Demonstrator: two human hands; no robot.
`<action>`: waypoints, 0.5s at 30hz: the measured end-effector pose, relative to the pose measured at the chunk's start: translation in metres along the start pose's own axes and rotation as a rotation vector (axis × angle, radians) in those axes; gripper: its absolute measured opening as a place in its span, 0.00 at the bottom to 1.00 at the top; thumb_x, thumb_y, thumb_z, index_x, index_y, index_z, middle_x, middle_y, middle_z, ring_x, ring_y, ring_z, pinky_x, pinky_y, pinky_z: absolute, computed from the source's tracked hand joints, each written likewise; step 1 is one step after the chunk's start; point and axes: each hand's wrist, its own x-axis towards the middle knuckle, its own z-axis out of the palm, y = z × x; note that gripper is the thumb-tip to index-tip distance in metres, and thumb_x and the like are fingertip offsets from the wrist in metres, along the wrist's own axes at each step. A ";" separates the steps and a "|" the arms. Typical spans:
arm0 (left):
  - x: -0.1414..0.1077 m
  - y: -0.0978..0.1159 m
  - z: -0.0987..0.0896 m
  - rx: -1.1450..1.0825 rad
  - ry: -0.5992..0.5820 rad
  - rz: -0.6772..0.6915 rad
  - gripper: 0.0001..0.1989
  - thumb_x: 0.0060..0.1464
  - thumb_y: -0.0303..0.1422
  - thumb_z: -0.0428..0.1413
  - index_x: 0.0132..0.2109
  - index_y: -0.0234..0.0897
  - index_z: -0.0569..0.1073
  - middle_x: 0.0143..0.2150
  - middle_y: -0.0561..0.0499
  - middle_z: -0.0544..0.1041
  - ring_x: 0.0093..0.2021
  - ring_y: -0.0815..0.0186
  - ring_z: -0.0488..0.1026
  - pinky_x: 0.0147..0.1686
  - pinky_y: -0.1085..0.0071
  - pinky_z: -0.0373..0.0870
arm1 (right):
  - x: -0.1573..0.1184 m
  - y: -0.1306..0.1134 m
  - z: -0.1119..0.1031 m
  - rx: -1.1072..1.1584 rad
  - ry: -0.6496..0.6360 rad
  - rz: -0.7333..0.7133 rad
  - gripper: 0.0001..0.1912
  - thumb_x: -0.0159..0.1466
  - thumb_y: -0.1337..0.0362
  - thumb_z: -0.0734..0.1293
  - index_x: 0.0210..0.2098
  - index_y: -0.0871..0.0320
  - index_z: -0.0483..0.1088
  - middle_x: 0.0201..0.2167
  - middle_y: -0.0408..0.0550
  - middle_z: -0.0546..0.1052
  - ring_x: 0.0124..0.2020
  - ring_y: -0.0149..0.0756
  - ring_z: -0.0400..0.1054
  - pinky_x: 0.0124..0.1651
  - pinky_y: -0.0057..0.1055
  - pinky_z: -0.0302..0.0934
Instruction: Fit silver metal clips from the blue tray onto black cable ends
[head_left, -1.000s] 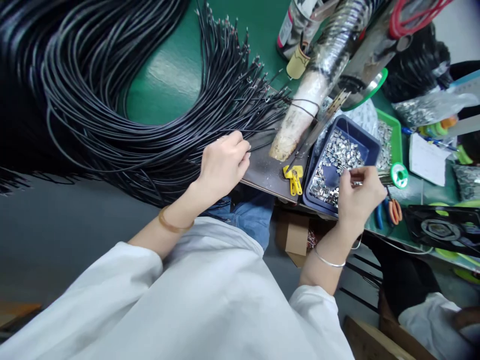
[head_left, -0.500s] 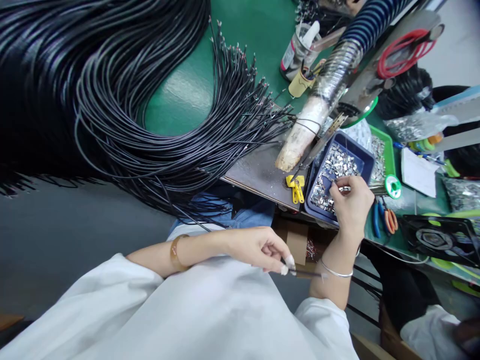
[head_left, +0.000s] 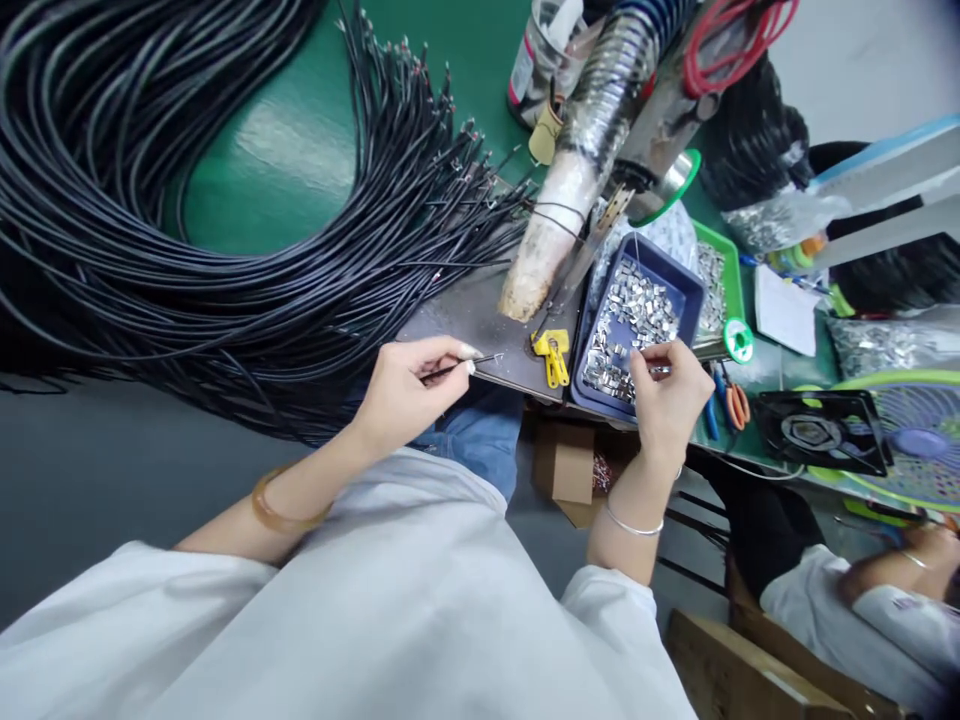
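My left hand (head_left: 411, 388) pinches a black cable (head_left: 442, 372) between thumb and fingertips, near the table's front edge. The cable's thin bare wire ends point right, toward the bin. My right hand (head_left: 667, 395) is over the near right side of a dark blue bin (head_left: 694, 290), thumb and forefinger closed together. Whatever lies between those fingertips is too small to make out. Small shiny metal connector shells (head_left: 637, 305) lie in the bin. To the left, a large bundle of black cables (head_left: 300, 265) curves across the green table, ends fanned out.
A taped exhaust hose (head_left: 551, 220) hangs left of the bin. Yellow clips (head_left: 553, 355) lie below it. On the right are a green tray (head_left: 731, 270), orange-handled pliers (head_left: 737, 405) and a black fan (head_left: 817, 432). Another person's arm (head_left: 907, 560) shows at lower right.
My left hand has risen from in front of my body to the table edge, bringing the cable end up. My right hand remains over the bin. The view has shifted to the right.
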 end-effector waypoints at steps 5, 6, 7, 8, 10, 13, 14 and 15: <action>0.010 0.010 0.006 -0.369 -0.123 -0.302 0.08 0.45 0.28 0.61 0.35 0.34 0.75 0.17 0.58 0.71 0.17 0.76 0.60 0.17 0.79 0.52 | 0.008 0.003 0.002 -0.007 -0.101 0.034 0.06 0.57 0.61 0.68 0.27 0.55 0.69 0.26 0.42 0.74 0.28 0.33 0.67 0.39 0.34 0.61; 0.011 0.012 0.008 -0.398 -0.135 -0.318 0.09 0.45 0.28 0.62 0.37 0.33 0.76 0.17 0.58 0.70 0.17 0.76 0.59 0.17 0.79 0.51 | 0.010 0.003 0.003 0.009 -0.128 0.036 0.05 0.57 0.61 0.68 0.27 0.55 0.69 0.26 0.42 0.74 0.28 0.34 0.67 0.39 0.34 0.62; 0.012 0.013 0.010 -0.414 -0.148 -0.323 0.10 0.45 0.28 0.63 0.38 0.33 0.77 0.17 0.59 0.69 0.17 0.76 0.59 0.17 0.78 0.50 | 0.012 0.004 0.003 0.025 -0.149 0.040 0.05 0.56 0.62 0.68 0.27 0.55 0.69 0.26 0.42 0.74 0.28 0.33 0.67 0.38 0.34 0.62; 0.012 0.014 0.011 -0.422 -0.159 -0.321 0.10 0.46 0.28 0.63 0.39 0.32 0.77 0.17 0.59 0.69 0.17 0.76 0.60 0.18 0.78 0.51 | 0.014 0.004 0.004 0.038 -0.162 0.044 0.04 0.56 0.62 0.68 0.27 0.55 0.69 0.26 0.42 0.75 0.27 0.33 0.66 0.38 0.34 0.62; 0.012 0.016 0.014 -0.422 -0.173 -0.306 0.09 0.47 0.28 0.64 0.38 0.32 0.78 0.17 0.59 0.69 0.18 0.76 0.61 0.19 0.78 0.52 | 0.016 0.004 0.008 0.042 -0.174 0.034 0.04 0.56 0.63 0.68 0.27 0.54 0.69 0.27 0.41 0.75 0.26 0.31 0.65 0.38 0.34 0.62; 0.010 0.016 0.018 -0.415 -0.191 -0.304 0.08 0.48 0.28 0.64 0.37 0.32 0.79 0.17 0.59 0.68 0.18 0.76 0.61 0.19 0.78 0.53 | 0.014 0.002 0.013 0.009 -0.124 -0.032 0.04 0.57 0.63 0.67 0.26 0.54 0.67 0.27 0.41 0.73 0.28 0.33 0.65 0.39 0.35 0.62; 0.010 0.015 0.019 -0.417 -0.202 -0.308 0.07 0.48 0.28 0.64 0.37 0.32 0.79 0.17 0.59 0.68 0.18 0.77 0.61 0.20 0.78 0.54 | 0.012 0.000 0.014 0.014 -0.071 -0.049 0.05 0.58 0.63 0.67 0.27 0.54 0.67 0.28 0.42 0.73 0.30 0.34 0.66 0.38 0.35 0.62; 0.010 0.014 0.020 -0.418 -0.216 -0.313 0.07 0.48 0.28 0.64 0.37 0.32 0.79 0.18 0.59 0.68 0.18 0.77 0.61 0.20 0.78 0.54 | 0.010 -0.004 0.014 0.035 0.003 -0.052 0.05 0.59 0.64 0.66 0.27 0.53 0.66 0.29 0.43 0.73 0.32 0.36 0.67 0.36 0.35 0.63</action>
